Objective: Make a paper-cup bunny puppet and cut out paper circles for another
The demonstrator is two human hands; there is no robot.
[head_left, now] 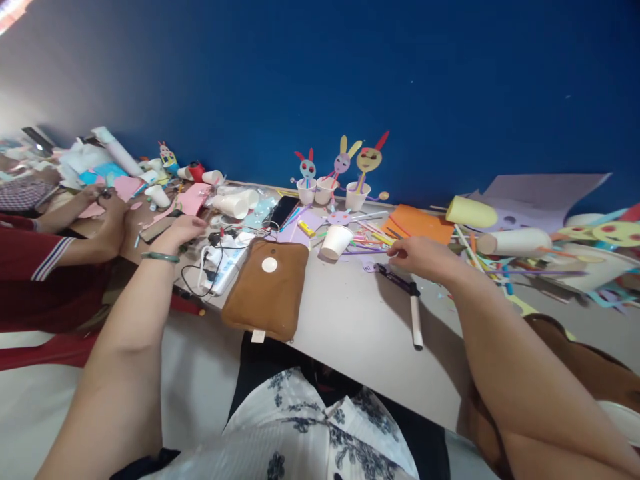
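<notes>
Floral shirt nearest. Right hand: grip half-curled, hold unclear, near orange paper. Left hand: grip loose, contents unclear, near pink paper. 3 cup puppets, far, look done; tilted cup, purple face behind, likely remaining.

Grey table, brown pouch, white cup

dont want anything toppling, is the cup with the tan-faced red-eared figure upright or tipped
Upright: the cup stands base-down on the table, and the figure rises out of its top.
</notes>
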